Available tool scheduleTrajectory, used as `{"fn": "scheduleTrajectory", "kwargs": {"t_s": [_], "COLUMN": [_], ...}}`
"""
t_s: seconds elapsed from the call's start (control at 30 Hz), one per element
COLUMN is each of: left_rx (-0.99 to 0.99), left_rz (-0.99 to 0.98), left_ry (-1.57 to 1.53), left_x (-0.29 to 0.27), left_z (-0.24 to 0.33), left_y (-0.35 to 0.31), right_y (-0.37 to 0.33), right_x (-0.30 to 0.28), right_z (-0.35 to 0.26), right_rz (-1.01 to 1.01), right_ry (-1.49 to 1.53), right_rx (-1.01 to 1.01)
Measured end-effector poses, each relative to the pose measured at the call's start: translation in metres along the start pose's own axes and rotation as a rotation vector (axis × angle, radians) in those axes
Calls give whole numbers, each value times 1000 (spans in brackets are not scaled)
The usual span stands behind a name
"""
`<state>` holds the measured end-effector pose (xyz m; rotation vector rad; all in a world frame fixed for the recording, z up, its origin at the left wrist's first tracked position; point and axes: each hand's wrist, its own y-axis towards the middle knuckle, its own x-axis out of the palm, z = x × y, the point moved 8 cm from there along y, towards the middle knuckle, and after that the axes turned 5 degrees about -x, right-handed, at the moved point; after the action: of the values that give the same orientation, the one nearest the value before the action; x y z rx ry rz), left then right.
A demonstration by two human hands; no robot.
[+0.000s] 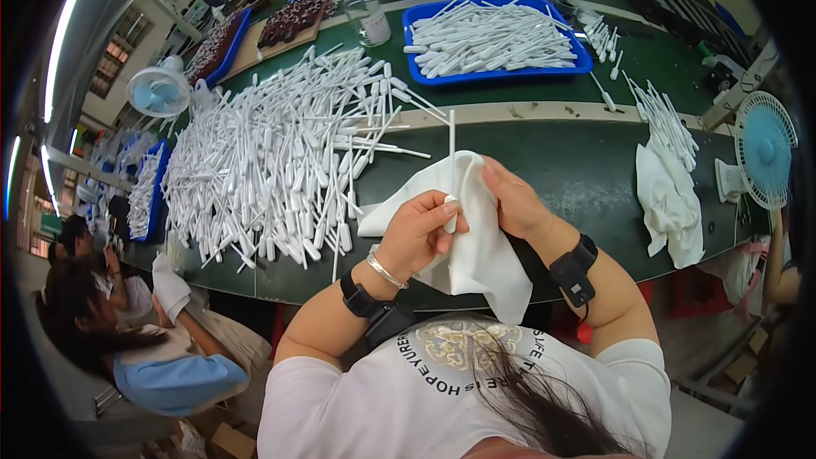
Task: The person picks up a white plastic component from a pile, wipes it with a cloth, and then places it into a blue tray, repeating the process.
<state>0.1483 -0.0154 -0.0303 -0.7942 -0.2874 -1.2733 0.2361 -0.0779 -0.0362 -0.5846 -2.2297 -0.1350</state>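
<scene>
My left hand pinches a slim white plastic stick by its thicker lower end, and the thin shaft points up and away from me. Draped behind and below it is a white cloth. Fingers of my right hand are closed on the cloth's upper right part, beside the stick; the fingertips are partly hidden by the fabric. To the left of my hands, a big loose pile of similar white sticks covers the green table.
Beyond my hands, a blue tray holds more white sticks. A small stick bundle and another white cloth lie at right, near a fan. Another fan and a clear jar stand far left. A co-worker sits at left.
</scene>
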Motion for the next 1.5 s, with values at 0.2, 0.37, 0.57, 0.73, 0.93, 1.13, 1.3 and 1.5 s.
{"fn": "scheduleTrajectory", "kwargs": {"t_s": [0.2,0.37,0.57,0.73,0.93,1.13,1.3,1.5], "left_rx": [-8,59,95,192,368,-19,-114,-362], "left_rz": [105,113,246,288,127,26,46,-511], "left_ry": [-76,24,353,563,857,512,-80,-363], "left_x": [-15,-20,-29,-27,-6,1,-11,20], "left_z": [-5,0,-3,-7,-11,-24,-32,-36], "left_y": [2,-8,-6,-7,-10,-8,-2,-15], "right_y": [4,2,-3,-14,-13,-3,-13,-13], "right_x": [-20,-8,-4,11,8,-12,24,3], "right_z": [-24,-6,16,23,8,-3,12,-23], "right_rz": [88,26,40,-23,66,160,-140,2], "right_ry": [-936,-307,-184,-768,-807,-242,-658,-349], "right_rx": [-76,58,170,77,-63,-8,-7,-100]}}
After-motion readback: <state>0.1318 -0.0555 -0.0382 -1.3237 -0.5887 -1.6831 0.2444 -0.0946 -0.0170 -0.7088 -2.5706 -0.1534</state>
